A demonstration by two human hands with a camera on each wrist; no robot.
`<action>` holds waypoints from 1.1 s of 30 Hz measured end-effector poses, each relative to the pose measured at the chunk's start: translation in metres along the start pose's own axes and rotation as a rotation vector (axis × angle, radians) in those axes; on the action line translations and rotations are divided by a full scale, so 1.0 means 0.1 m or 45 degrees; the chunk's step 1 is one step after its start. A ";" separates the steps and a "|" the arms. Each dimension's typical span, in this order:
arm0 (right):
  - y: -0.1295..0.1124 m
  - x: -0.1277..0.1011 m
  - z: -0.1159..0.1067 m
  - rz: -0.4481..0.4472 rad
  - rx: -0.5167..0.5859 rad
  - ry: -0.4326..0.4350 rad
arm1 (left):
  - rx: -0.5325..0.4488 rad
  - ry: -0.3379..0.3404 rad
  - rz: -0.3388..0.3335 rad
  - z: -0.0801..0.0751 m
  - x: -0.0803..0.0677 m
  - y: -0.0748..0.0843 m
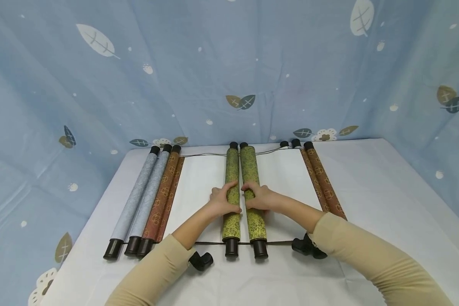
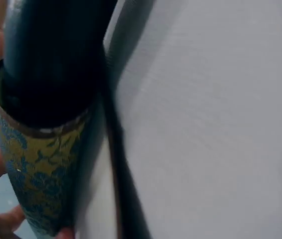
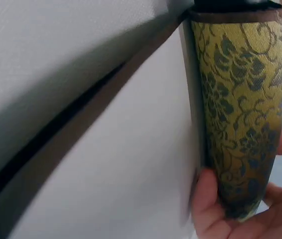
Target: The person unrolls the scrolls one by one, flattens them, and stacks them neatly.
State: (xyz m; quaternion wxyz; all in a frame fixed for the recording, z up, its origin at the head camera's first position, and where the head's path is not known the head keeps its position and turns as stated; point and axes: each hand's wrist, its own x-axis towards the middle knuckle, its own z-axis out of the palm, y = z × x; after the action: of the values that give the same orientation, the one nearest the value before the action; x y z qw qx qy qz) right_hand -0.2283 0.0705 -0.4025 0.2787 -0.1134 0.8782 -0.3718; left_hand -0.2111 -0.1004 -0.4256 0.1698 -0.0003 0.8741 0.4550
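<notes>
Two scroll rolls in green-yellow floral cloth lie side by side at the table's middle, each with black end knobs. My left hand (image 1: 222,203) grips the left green roll (image 1: 232,165), thumb at its near part and fingers over its far part. My right hand (image 1: 263,197) holds the right green roll (image 1: 250,163) the same way from the other side. A narrow white gap runs between the rolls. In the left wrist view the cloth of the left roll (image 2: 41,164) shows below its dark knob. Fingertips curl round the patterned right roll (image 3: 240,89) in the right wrist view.
Flat white sheets (image 1: 202,178) lie on both sides. Pale blue rolls (image 1: 137,195) and a brown roll (image 1: 162,195) lie at the left; another brown roll (image 1: 324,180) lies at the right. Dark cords (image 1: 206,154) cross the far side. A patterned blue curtain (image 1: 199,76) hangs behind.
</notes>
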 end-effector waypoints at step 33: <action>0.12 -0.01 -0.10 0.060 -0.364 0.153 | 0.088 0.112 0.000 -0.09 0.01 -0.08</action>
State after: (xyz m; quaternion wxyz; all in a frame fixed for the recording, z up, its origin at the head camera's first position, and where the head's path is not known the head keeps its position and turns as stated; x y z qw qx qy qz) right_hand -0.2327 0.0852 -0.4049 0.2154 -0.1091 0.9396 -0.2425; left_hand -0.2132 -0.1124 -0.4270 0.1311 -0.0147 0.8959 0.4242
